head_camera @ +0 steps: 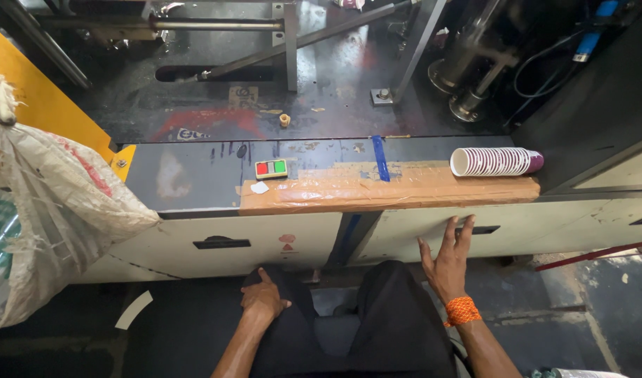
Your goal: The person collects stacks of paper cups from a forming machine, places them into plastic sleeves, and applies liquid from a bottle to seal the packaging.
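The right hand [448,262] is reaching up with fingers spread and released, its fingertips touching the pale machine panel [433,234] just below the tape-covered ledge [387,190]. A stack of paper cups [494,161] is lying on its side at that ledge's right end. The left hand [263,299] is resting loosely curled on the left knee [286,318], below the ledge, grasping nothing. 1 red-and-green switch [271,168] is sitting at the ledge's left end.
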